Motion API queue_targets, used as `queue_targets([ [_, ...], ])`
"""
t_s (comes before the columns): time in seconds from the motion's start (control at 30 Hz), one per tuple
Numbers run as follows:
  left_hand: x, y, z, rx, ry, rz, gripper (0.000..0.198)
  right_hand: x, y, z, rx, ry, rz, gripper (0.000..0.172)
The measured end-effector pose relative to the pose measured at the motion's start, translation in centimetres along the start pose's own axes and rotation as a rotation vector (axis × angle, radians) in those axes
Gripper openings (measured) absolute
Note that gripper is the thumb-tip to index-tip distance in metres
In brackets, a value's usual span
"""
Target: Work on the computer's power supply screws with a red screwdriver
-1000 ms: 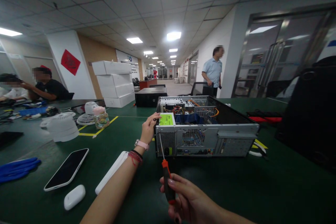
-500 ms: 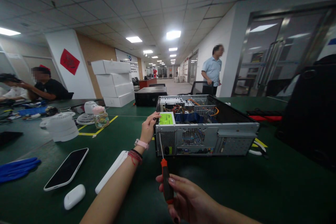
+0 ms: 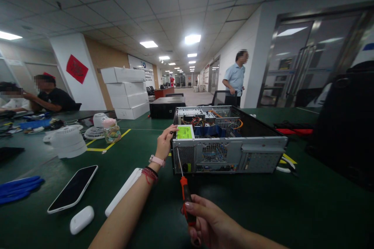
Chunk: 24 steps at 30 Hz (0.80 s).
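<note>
An open computer case (image 3: 260,144) lies on the green table, its rear panel facing me. My left hand (image 3: 166,138) grips the near left corner, its fingertips on the top edge beside the power supply (image 3: 185,132) with its green label. A screwdriver (image 3: 184,190) with an orange and black handle is in my right hand (image 3: 209,216), thumb and fingers closed round the handle. Its shaft points up and away, and the tip meets the upper left of the rear panel near the power supply grille. Whether a screw sits under the tip is too small to tell.
Left of my arm are a phone (image 3: 73,188), a white earbud case (image 3: 82,220), a long white object (image 3: 123,192) and blue gloves (image 3: 19,190). White boxes (image 3: 128,89) stand behind a jar (image 3: 112,132). A black bag (image 3: 344,132) is at the right. A person (image 3: 234,76) stands beyond the table.
The screwdriver handle has swung slightly right and the fingers of my right hand have shifted round it. Its tip stays at the same spot. My left hand stays on the case corner.
</note>
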<state>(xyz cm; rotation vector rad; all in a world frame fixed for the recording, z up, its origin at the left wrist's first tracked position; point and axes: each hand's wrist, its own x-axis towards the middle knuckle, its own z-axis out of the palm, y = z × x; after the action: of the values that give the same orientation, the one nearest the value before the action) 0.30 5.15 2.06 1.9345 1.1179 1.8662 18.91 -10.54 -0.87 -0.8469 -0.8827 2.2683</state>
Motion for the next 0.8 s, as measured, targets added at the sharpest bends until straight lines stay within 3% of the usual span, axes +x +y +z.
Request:
queue_targets([
  [0.3, -0.02, -0.13, 0.08, -0.023, 0.001, 0.003, 0.031, -0.15, -0.51, -0.14, -0.082, -0.067, -0.006, 0.036],
  [0.63, 0.05, -0.3, -0.05, -0.003, -0.001, 0.015, 0.031, 0.23, -0.45, -0.42, -0.066, -0.221, -0.018, 0.044],
  [0.8, 0.01, -0.16, -0.02, -0.01, 0.002, 0.001, 0.031, 0.18, -0.48, -0.29, -0.035, -0.11, -0.017, 0.041],
])
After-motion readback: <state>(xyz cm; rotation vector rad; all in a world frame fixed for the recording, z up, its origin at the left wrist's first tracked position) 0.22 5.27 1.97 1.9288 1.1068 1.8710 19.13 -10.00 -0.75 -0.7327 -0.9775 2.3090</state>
